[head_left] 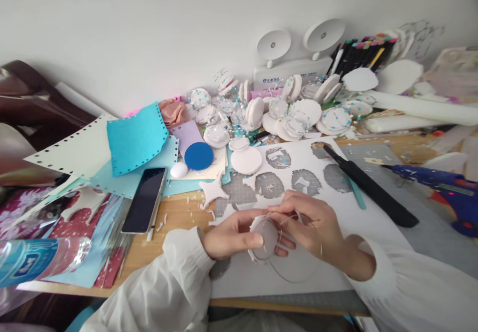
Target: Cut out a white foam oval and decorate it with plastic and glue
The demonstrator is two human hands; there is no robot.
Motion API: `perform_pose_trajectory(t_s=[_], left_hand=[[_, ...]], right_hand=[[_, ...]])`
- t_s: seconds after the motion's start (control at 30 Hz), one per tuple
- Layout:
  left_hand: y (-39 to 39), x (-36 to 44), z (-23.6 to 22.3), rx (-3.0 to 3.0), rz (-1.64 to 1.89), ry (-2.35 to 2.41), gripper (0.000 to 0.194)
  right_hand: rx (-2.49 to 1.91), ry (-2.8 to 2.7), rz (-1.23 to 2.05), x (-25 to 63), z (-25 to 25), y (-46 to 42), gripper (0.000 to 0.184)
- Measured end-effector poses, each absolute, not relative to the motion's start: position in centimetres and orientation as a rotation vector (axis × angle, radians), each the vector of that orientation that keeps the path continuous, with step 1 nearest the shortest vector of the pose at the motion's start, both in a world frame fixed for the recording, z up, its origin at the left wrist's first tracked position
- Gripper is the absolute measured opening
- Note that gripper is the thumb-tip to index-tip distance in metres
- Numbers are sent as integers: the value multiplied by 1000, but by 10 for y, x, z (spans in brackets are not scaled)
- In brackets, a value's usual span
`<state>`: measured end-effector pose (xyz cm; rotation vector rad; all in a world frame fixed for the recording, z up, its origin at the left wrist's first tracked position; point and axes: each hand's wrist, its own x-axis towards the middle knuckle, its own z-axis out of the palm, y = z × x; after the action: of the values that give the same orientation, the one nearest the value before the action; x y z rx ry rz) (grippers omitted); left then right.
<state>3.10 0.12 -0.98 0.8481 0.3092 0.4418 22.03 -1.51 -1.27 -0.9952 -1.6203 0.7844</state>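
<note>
My left hand (pixel 232 233) is closed on a round white foam disc (pixel 268 238), its thumb lying across the near face. Thin wire (pixel 287 280) runs around the disc, and a loose length curves down below it. At the disc's upper edge, my right hand (pixel 311 222) pinches the wire between thumb and fingers. Both hands are just above a large white foam sheet (pixel 239 284) with several round holes cut in it. A black-handled cutter (pixel 373 187) and a small teal tool (pixel 356 192) lie on the sheet to the right.
Many white discs, some wrapped with blue-beaded wire (pixel 336 118), are piled along the back. A blue glue gun (pixel 440 180) is at right. Leftward are a phone (pixel 145 200), turquoise paper (pixel 138 138), a blue disc (pixel 199 156) and a plastic bottle (pixel 45 260). Foam scraps litter the table.
</note>
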Motion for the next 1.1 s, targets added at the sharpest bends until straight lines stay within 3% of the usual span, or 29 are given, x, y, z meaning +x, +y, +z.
perform_pose_trajectory(t_s=[0.33, 0.6, 0.67, 0.73, 0.87, 1.1], left_hand=[[3, 33, -9, 873, 494, 351, 52], [7, 29, -16, 850, 728, 353, 60], [8, 29, -16, 841, 783, 380, 59], [8, 30, -16, 843, 841, 424, 58], [9, 32, -20, 870, 965, 532, 58], [6, 35, -21, 1060, 1088, 581, 72]], right_hand=[[-972, -1714, 778, 219, -9, -15, 9], [-856, -1293, 1210, 225, -18, -8, 26], [-874, -1251, 1108, 224, -17, -7, 22], [-902, -1283, 794, 224, -14, -9, 17], [-798, -1660, 293, 224, -4, -19, 26], [-772, -1999, 439, 215, -11, -25, 32]])
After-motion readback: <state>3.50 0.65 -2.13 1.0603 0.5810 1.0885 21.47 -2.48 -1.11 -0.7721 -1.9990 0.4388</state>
